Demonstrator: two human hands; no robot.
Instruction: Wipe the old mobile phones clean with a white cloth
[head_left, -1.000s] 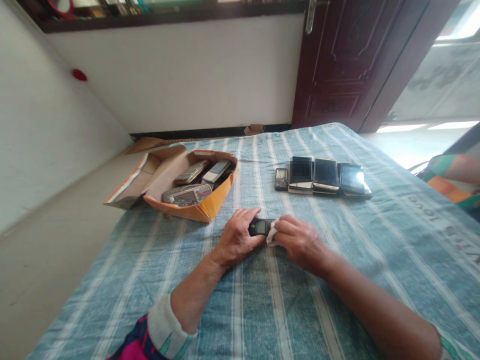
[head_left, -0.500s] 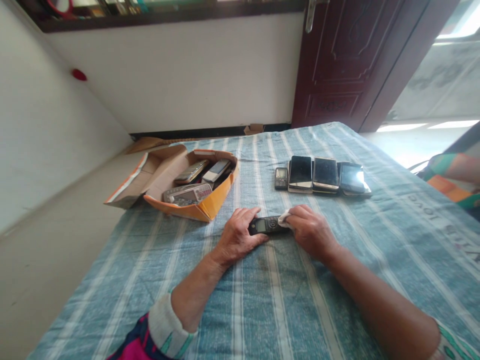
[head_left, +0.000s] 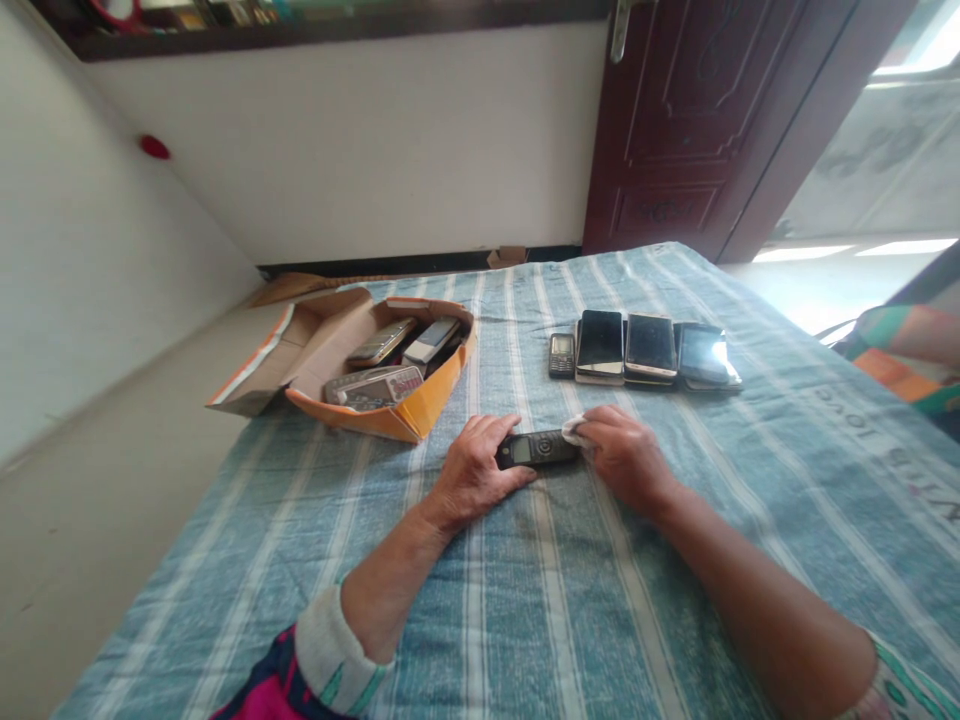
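Our left hand (head_left: pixel 478 472) clamps nine-o'clock end of slim black keypad phone (head_left: pixel 546 448) between thumb and fingers; right hand (head_left: pixel 628 456) pinches crumpled white cloth (head_left: pixel 573 431) at three-o'clock end. We judge: wiping step; next stroke needs steady left hold. Open orange cardboard box (head_left: pixel 441 392) at ten.

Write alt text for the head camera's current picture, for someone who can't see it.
A person's left hand holds a black keypad phone on blue striped fabric while the right hand holds a white cloth at the phone's right end. Beyond, an open orange box containing phones sits at left, with a small keypad phone and larger phones at right.
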